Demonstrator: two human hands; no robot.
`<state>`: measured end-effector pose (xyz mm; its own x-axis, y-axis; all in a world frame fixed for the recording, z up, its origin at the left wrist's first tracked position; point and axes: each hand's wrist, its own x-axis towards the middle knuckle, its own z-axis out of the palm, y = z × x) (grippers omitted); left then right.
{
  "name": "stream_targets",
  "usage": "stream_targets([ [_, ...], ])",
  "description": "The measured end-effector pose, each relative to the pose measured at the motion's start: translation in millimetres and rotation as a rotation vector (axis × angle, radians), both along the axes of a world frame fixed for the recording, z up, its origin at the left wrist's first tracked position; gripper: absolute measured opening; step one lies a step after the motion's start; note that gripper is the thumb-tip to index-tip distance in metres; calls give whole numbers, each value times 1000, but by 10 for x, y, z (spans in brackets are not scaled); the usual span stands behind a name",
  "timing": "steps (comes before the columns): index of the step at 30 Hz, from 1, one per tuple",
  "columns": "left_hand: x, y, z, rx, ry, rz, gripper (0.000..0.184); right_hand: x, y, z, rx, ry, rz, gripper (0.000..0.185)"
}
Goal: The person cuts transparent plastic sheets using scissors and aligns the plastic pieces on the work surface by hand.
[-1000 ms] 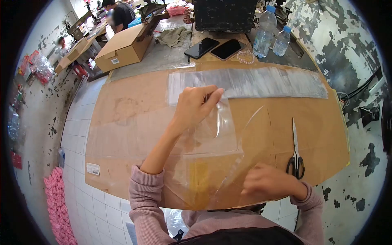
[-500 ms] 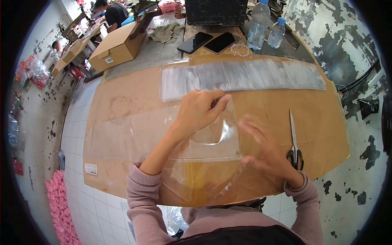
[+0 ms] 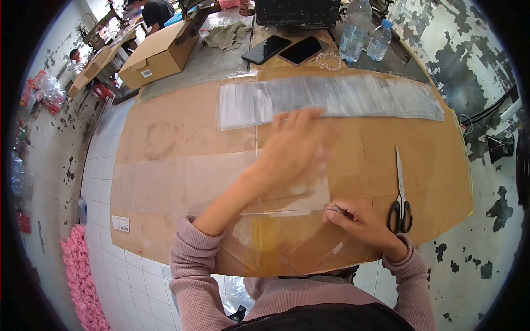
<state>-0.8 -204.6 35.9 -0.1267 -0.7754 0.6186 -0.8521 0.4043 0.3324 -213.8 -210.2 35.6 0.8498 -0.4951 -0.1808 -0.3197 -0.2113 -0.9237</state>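
Note:
My left hand (image 3: 295, 146) is smeared by motion over the right part of a clear plastic sheet (image 3: 215, 171); whether it holds anything is hidden. At the sheet's lower right corner, my right hand (image 3: 356, 218) has thumb and fingers pinched together on the plastic. The sheet lies flat on brown cardboard (image 3: 165, 129). Beyond my left hand is a long stack of clear plastic strips (image 3: 331, 99). Black-handled scissors (image 3: 399, 207) lie to the right of my right hand, blades pointing away from me.
At the back stand a cardboard box (image 3: 160, 58), a grey cloth (image 3: 225, 36), two phones (image 3: 266, 49), a beaded bracelet (image 3: 329, 60) and two plastic bottles (image 3: 353, 33). A person (image 3: 157, 12) sits at the far left. Pink knitted material (image 3: 83, 276) hangs lower left.
My left hand has let go of the sheet's raised upper edge and the sheet lies flatter. My right hand has moved in from the right and closed at the sheet's corner.

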Motion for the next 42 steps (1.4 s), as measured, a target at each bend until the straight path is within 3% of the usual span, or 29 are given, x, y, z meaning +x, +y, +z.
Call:
stream_targets([
  [1, -25, 23, -22, -20, -45, -114, 17, -7, 1, 2, 5, 15, -14, 20],
  [3, -40, 92, -40, 238, -62, -504, 14, -27, -15, 3, 11, 47, -43, 18],
  [6, -51, 101, -115, 485, -18, -621, 11, -42, 9, -24, 46, 14, -129, 20],
  [9, -52, 82, -198, 450, 89, -701, 9, -106, -7, -171, 6, 97, -157, 18],
  [12, -93, 106, -379, 510, 163, -637, 8, -39, 111, -163, -179, 93, -248, 14],
  [15, -174, 132, -435, 488, 131, -540, 7, -56, 201, -306, -731, 30, -184, 11],
  [18, -217, 152, -454, 492, 120, -473, 7, -6, 307, -409, -1069, 87, -148, 19],
  [24, -241, 161, -460, 516, 95, -454, 11, 64, 432, -437, -1101, 84, -142, 22],
  [30, -173, 123, -464, 453, 104, -518, 12, 6, 362, -251, -812, 73, -190, 20],
  [33, -188, 187, -411, 377, 88, -447, 14, -44, 352, -164, -342, 103, -308, 20],
  [36, -319, 484, -107, 243, 170, -180, 14, -193, 334, -66, -79, 151, -212, 20],
  [38, -440, 951, 118, 551, 366, -105, 10, -257, 355, -42, 150, 121, -189, 20],
  [40, -498, 1287, 291, 1154, 537, -255, 21, -286, 374, -33, 296, 110, -161, 19],
  [42, -746, 1648, -85, 1085, 1074, -223, 28, -304, 369, -24, 352, 129, -124, 17],
])
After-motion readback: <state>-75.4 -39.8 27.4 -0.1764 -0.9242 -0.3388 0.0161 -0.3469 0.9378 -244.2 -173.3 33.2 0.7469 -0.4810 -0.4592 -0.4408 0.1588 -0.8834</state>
